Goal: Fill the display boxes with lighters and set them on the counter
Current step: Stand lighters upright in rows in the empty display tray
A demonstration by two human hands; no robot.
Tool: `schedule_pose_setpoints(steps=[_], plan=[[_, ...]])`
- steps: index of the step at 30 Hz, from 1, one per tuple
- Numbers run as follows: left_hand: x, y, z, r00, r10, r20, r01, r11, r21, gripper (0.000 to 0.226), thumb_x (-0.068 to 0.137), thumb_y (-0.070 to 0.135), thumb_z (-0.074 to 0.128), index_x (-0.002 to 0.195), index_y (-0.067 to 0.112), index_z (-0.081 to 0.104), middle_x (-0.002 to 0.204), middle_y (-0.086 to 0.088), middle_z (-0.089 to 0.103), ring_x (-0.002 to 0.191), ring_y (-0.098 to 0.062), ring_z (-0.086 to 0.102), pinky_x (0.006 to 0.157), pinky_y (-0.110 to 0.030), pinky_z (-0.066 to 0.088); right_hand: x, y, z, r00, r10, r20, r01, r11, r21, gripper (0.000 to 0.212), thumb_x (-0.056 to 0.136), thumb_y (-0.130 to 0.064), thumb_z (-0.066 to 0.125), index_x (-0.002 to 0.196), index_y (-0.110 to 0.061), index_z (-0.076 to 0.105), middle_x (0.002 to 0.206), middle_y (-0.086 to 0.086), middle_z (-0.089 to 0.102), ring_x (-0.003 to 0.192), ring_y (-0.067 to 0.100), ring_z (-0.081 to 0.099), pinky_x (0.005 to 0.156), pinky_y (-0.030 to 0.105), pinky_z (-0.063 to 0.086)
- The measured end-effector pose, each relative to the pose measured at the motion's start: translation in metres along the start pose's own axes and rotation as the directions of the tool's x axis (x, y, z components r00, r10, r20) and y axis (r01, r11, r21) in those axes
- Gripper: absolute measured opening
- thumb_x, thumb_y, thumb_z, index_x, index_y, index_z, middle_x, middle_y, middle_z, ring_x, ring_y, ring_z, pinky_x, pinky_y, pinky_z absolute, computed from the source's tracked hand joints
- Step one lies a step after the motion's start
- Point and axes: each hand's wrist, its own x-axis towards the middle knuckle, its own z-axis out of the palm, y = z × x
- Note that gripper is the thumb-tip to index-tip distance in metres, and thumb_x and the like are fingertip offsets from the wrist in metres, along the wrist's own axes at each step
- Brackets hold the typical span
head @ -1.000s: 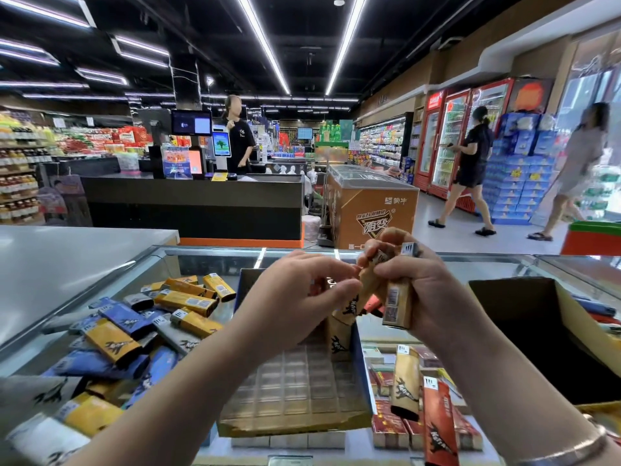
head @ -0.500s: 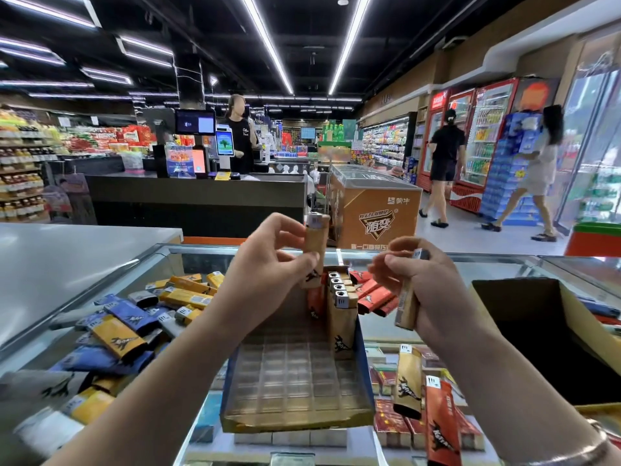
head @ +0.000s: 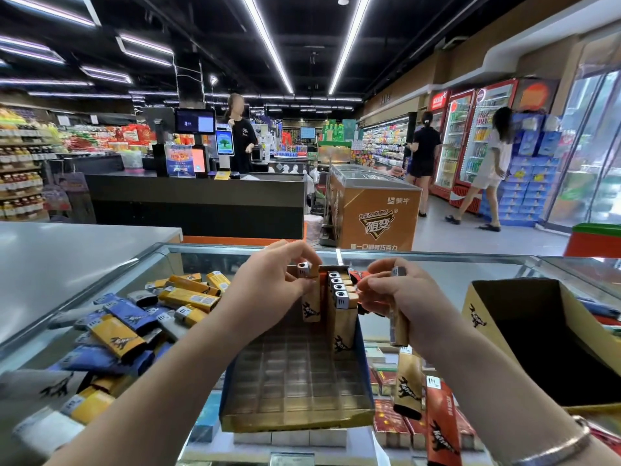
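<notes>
The left hand (head: 272, 284) pinches a tan lighter (head: 309, 297) near its metal cap between thumb and curled fingers; half a second ago this lighter was held high above the display box (head: 295, 375), and it now stands upright in the back of the tray, just left of the row of tan lighters (head: 342, 307) already seated there. The right hand (head: 400, 297) grips a second tan lighter (head: 399, 317) upright in its curled fingers, slightly lower than before. The box rests on the glass counter (head: 437, 267). Loose blue and yellow lighters (head: 134, 317) lie piled at the left, unchanged.
</notes>
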Motion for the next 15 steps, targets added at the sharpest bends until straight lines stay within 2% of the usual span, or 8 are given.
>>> schedule_pose_setpoints(steps=[3,7,15], plan=[[0.0002,-0.0022,0.0026,1.000,0.012,0.014,-0.012,1.000,-0.007,0.023,0.081,0.017,0.069,0.094,0.033,0.061,0.096,0.012,0.062,0.080,-0.004,0.064,0.070,-0.023,0.056,0.0001,0.0005,0.0001,1.000,-0.004,0.007,0.004,1.000,-0.012,0.018,0.088,0.008,0.049,0.088,-0.009,0.056,0.079,0.014,0.067,0.067,0.020,0.065,0.062,0.030,0.051],[-0.0002,-0.0028,0.0037,0.999,0.044,-0.018,-0.043,0.998,0.048,0.023,0.079,0.020,0.071,0.096,0.030,0.061,0.084,0.015,0.062,0.079,-0.003,0.062,0.070,-0.020,0.053,0.0006,0.0022,-0.0003,1.000,-0.002,0.014,0.002,1.000,-0.020,0.017,0.088,0.006,0.049,0.089,-0.009,0.057,0.078,0.013,0.068,0.067,0.019,0.067,0.064,0.031,0.053],[-0.0001,-0.0011,0.0036,0.995,0.098,-0.001,-0.097,0.991,0.091,0.013,0.078,0.017,0.072,0.088,0.023,0.066,0.096,0.014,0.056,0.078,-0.005,0.063,0.071,-0.029,0.056,0.0008,0.0025,-0.0006,1.000,-0.012,0.013,0.012,1.000,-0.023,0.018,0.088,0.007,0.049,0.088,-0.009,0.058,0.073,0.011,0.069,0.066,0.019,0.067,0.064,0.032,0.053]])
